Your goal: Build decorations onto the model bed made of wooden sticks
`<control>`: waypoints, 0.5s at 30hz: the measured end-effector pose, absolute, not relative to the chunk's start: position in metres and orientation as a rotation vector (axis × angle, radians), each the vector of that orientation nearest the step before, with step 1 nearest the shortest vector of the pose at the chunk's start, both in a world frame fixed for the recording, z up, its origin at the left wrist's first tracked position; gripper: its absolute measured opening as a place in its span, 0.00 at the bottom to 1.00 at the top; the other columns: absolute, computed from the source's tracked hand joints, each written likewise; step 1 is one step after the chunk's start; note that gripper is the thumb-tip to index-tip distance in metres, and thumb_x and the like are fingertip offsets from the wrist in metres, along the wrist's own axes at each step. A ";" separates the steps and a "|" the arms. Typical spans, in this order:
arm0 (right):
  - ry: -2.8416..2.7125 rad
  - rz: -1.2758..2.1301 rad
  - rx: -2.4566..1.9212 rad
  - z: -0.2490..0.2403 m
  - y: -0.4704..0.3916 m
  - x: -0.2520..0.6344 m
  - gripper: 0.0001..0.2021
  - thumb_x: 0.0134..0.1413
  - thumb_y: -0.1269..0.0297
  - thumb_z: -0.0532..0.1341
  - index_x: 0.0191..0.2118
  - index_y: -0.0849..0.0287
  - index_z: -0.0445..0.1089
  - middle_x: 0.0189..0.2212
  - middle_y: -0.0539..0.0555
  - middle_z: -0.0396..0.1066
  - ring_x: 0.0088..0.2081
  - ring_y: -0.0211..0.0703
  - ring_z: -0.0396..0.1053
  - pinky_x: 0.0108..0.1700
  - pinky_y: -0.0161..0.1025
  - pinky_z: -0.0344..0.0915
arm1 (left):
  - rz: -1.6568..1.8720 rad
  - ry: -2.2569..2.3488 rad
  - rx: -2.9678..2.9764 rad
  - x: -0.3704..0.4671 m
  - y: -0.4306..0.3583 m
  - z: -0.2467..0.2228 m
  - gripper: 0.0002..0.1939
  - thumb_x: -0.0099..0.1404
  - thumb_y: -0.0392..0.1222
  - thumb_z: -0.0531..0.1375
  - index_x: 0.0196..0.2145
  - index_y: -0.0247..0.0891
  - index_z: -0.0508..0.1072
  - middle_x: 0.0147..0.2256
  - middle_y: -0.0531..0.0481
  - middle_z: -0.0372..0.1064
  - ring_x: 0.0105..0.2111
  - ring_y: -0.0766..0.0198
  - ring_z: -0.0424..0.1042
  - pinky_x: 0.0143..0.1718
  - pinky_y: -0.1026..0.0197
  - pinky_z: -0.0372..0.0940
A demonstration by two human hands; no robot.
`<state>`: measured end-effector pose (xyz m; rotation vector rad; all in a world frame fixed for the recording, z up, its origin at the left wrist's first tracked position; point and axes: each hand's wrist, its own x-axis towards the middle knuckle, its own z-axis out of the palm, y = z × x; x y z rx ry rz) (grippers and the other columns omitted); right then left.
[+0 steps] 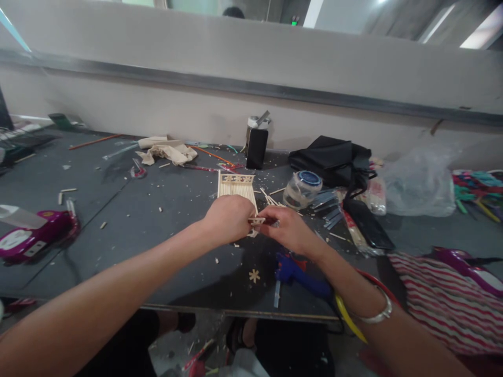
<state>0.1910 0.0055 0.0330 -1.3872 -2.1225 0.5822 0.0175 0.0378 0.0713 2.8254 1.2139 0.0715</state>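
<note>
In the middle of the dark table lies a small model of pale wooden sticks point(237, 188), with a patterned railing point(238, 178) along its far edge. My left hand point(230, 217) is closed at the model's near end, its fingers on a small latticed wooden piece point(257, 220). From the other side, my right hand point(288, 228) pinches the right end of that piece. The fingers partly cover the piece and the model's near edge. Below the hands, a star-shaped wooden piece point(254, 275) lies flat. A blue glue gun point(302, 276) rests under my right forearm.
Right of the model stand a blue-lidded jar point(302, 188) and loose clear glue sticks point(333, 217). Behind are a phone point(257, 149) propped upright, a black bag point(330, 157) and a crumpled cloth point(167, 152). A purple device point(35, 235) sits at left; striped fabric point(448, 303) lies right.
</note>
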 end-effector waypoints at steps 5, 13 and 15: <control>-2.172 0.543 -1.361 0.031 0.007 0.193 0.08 0.56 0.61 0.61 0.34 0.60 0.73 0.29 0.53 0.71 0.31 0.40 0.67 0.34 0.36 0.60 | 0.073 1.186 2.850 0.017 0.039 0.070 0.10 0.58 0.40 0.55 0.28 0.37 0.76 0.30 0.43 0.75 0.32 0.56 0.73 0.31 0.61 0.63; -2.116 0.564 -1.307 0.033 0.004 0.193 0.06 0.53 0.62 0.64 0.32 0.59 0.74 0.29 0.51 0.71 0.32 0.39 0.67 0.35 0.35 0.60 | 0.071 1.174 2.742 0.015 0.040 0.078 0.11 0.58 0.43 0.57 0.31 0.37 0.78 0.32 0.43 0.76 0.34 0.55 0.73 0.32 0.60 0.62; -2.099 0.573 -1.301 0.033 0.003 0.193 0.06 0.52 0.61 0.65 0.32 0.58 0.75 0.29 0.50 0.71 0.31 0.39 0.67 0.35 0.35 0.61 | 0.072 1.177 2.727 0.016 0.039 0.079 0.10 0.58 0.42 0.57 0.31 0.37 0.78 0.31 0.43 0.76 0.34 0.55 0.73 0.31 0.60 0.62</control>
